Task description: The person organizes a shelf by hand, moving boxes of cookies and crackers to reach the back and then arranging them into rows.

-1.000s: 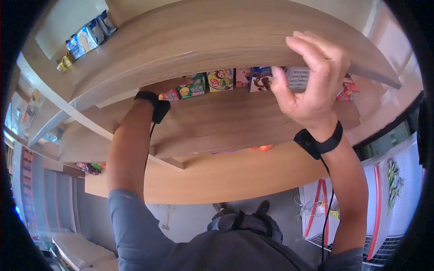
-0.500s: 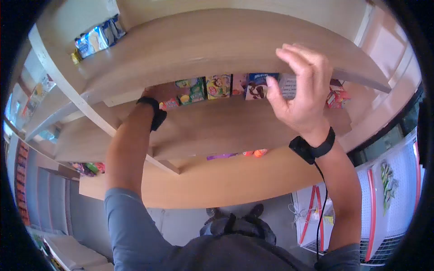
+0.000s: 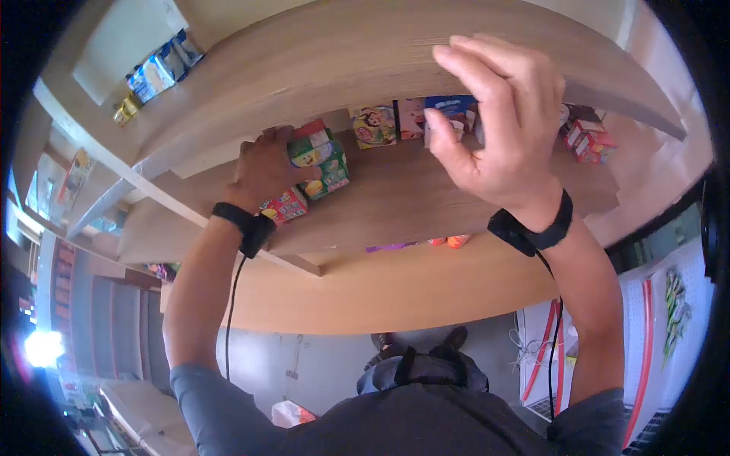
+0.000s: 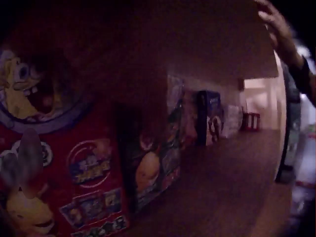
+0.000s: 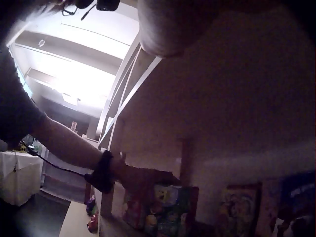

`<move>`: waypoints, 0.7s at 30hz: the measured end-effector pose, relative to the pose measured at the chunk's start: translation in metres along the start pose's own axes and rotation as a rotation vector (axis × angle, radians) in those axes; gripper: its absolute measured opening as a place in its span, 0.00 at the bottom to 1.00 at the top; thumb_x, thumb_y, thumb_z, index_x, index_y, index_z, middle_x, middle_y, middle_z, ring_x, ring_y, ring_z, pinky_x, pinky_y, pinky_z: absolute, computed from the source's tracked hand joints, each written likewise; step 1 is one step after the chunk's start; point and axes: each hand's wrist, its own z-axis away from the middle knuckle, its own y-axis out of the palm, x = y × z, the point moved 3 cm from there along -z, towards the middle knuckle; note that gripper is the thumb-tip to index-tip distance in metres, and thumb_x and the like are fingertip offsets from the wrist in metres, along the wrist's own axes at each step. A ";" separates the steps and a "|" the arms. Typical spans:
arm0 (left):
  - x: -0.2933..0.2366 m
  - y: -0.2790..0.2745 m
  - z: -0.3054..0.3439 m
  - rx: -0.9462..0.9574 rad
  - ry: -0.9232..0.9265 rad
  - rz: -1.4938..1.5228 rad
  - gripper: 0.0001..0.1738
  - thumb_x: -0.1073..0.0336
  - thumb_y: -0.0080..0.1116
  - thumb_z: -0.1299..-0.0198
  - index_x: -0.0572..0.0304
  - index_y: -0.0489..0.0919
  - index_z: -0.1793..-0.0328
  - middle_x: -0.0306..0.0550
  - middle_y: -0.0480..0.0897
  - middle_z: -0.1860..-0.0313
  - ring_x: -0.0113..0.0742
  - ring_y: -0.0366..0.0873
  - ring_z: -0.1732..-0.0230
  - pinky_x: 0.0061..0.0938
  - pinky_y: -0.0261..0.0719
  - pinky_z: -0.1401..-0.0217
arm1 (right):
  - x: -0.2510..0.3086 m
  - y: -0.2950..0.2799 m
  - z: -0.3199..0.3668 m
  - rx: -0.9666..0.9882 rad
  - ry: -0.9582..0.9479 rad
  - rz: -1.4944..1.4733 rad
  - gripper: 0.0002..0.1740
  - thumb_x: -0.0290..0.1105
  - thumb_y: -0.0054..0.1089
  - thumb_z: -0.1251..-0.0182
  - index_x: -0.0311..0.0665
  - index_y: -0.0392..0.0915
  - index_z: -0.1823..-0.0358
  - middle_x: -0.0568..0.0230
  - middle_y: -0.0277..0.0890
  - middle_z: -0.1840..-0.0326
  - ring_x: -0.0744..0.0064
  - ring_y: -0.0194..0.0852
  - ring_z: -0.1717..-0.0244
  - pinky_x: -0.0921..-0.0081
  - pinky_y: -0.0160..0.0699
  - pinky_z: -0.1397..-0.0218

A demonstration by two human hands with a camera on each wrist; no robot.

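Note:
In the head view my left hand [image 3: 262,171] reaches onto the middle shelf and grips a green snack box [image 3: 327,169] with cartoon print, thumb across its near side. A red snack box [image 3: 284,205] stands just below that hand, close to the green one. The left wrist view shows the red box [image 4: 89,173] large and near, with a SpongeBob face. My right hand [image 3: 506,125] is raised in front of the upper shelf's edge, fingers apart from the thumb and holding nothing. In the right wrist view my left hand [image 5: 140,177] overlaps the tops of the boxes.
The upper shelf [image 3: 342,61] overhangs the boxes. Along the back stand a yellow cartoon box [image 3: 373,126], a blue box [image 3: 449,106] and, at the right, red packs [image 3: 589,142]. A white divider [image 3: 122,175] runs beside my left arm. Blue packs [image 3: 161,70] sit upper left.
My left hand, earlier hidden under the upper shelf, has come forward into view. The green and red boxes have moved toward the shelf's front. My right hand stays raised, slightly higher and farther left.

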 end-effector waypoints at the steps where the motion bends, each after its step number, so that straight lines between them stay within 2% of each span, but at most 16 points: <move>1: 0.003 0.006 0.004 0.037 -0.035 -0.075 0.54 0.32 0.75 0.48 0.53 0.74 0.20 0.61 0.79 0.27 0.59 0.76 0.26 0.55 0.72 0.22 | 0.001 -0.001 0.000 0.010 -0.003 0.013 0.30 0.35 0.74 0.40 0.38 0.81 0.36 0.55 0.82 0.38 0.54 0.81 0.41 0.59 0.71 0.38; 2: 0.008 0.015 0.006 0.037 -0.054 -0.073 0.54 0.32 0.75 0.48 0.53 0.74 0.20 0.61 0.79 0.27 0.59 0.76 0.26 0.55 0.72 0.22 | 0.002 -0.001 0.000 0.006 -0.011 -0.003 0.30 0.35 0.74 0.40 0.38 0.81 0.36 0.55 0.82 0.38 0.54 0.81 0.41 0.59 0.71 0.38; 4: 0.011 0.025 0.012 -0.197 0.013 -0.137 0.54 0.31 0.74 0.47 0.53 0.73 0.20 0.60 0.78 0.28 0.60 0.77 0.27 0.58 0.72 0.24 | 0.001 0.000 0.000 0.015 -0.031 0.039 0.30 0.35 0.74 0.40 0.36 0.81 0.35 0.53 0.82 0.37 0.53 0.80 0.40 0.57 0.72 0.35; 7: 0.014 0.029 0.010 -0.138 -0.015 -0.100 0.53 0.31 0.73 0.46 0.54 0.72 0.21 0.59 0.78 0.28 0.58 0.77 0.27 0.58 0.72 0.25 | 0.001 0.000 0.000 0.014 -0.085 0.028 0.31 0.34 0.73 0.40 0.34 0.80 0.35 0.52 0.82 0.37 0.51 0.80 0.39 0.55 0.72 0.33; 10: 0.014 0.024 0.011 -0.096 -0.012 -0.008 0.53 0.30 0.72 0.45 0.56 0.72 0.22 0.59 0.79 0.31 0.57 0.76 0.26 0.59 0.73 0.26 | 0.001 0.007 0.007 -0.108 -0.120 -0.029 0.30 0.36 0.74 0.45 0.45 0.83 0.38 0.62 0.83 0.40 0.57 0.81 0.40 0.56 0.71 0.34; 11: 0.015 0.025 0.011 -0.105 -0.027 -0.002 0.53 0.30 0.72 0.45 0.56 0.72 0.22 0.59 0.79 0.31 0.57 0.76 0.26 0.59 0.73 0.26 | 0.008 0.004 0.017 0.041 -0.197 -0.057 0.29 0.37 0.74 0.45 0.45 0.83 0.38 0.61 0.83 0.40 0.57 0.81 0.40 0.55 0.72 0.33; 13: 0.014 0.027 0.008 -0.113 -0.014 -0.047 0.52 0.30 0.72 0.45 0.57 0.73 0.24 0.58 0.80 0.32 0.56 0.76 0.26 0.59 0.74 0.27 | 0.022 0.026 0.037 0.188 -0.361 -0.170 0.29 0.39 0.73 0.43 0.46 0.81 0.38 0.58 0.82 0.40 0.56 0.81 0.40 0.53 0.75 0.34; 15: 0.013 0.025 0.009 -0.121 -0.026 -0.045 0.51 0.30 0.72 0.45 0.58 0.74 0.25 0.58 0.80 0.33 0.56 0.76 0.26 0.59 0.74 0.27 | 0.040 0.059 0.055 0.188 -0.458 -0.260 0.29 0.40 0.72 0.42 0.47 0.80 0.37 0.57 0.82 0.41 0.55 0.82 0.40 0.53 0.78 0.35; 17: 0.011 0.023 0.010 -0.124 -0.026 -0.051 0.50 0.30 0.72 0.45 0.59 0.74 0.25 0.58 0.81 0.33 0.56 0.76 0.26 0.59 0.74 0.28 | 0.043 0.098 0.063 0.478 -0.268 -0.283 0.24 0.40 0.70 0.36 0.45 0.80 0.39 0.52 0.83 0.43 0.44 0.83 0.45 0.42 0.79 0.39; 18: 0.012 0.023 0.009 -0.090 -0.030 -0.038 0.50 0.31 0.72 0.45 0.59 0.75 0.26 0.58 0.81 0.33 0.57 0.75 0.26 0.59 0.74 0.28 | 0.040 0.112 0.069 0.471 -0.271 -0.275 0.24 0.40 0.70 0.36 0.45 0.80 0.39 0.52 0.83 0.43 0.44 0.83 0.45 0.42 0.79 0.39; 20: 0.014 0.023 0.007 -0.069 -0.033 -0.032 0.50 0.31 0.72 0.45 0.59 0.75 0.26 0.58 0.81 0.33 0.57 0.75 0.26 0.59 0.75 0.29 | 0.020 0.146 0.074 0.665 0.022 -0.082 0.23 0.43 0.70 0.34 0.45 0.83 0.40 0.50 0.86 0.49 0.41 0.86 0.47 0.42 0.81 0.40; 21: 0.015 0.026 0.008 -0.095 -0.028 -0.029 0.50 0.31 0.72 0.45 0.59 0.75 0.27 0.57 0.81 0.33 0.57 0.75 0.26 0.59 0.75 0.29 | 0.011 0.159 0.071 0.655 0.019 -0.075 0.23 0.43 0.70 0.34 0.45 0.83 0.40 0.50 0.86 0.49 0.41 0.86 0.47 0.42 0.81 0.40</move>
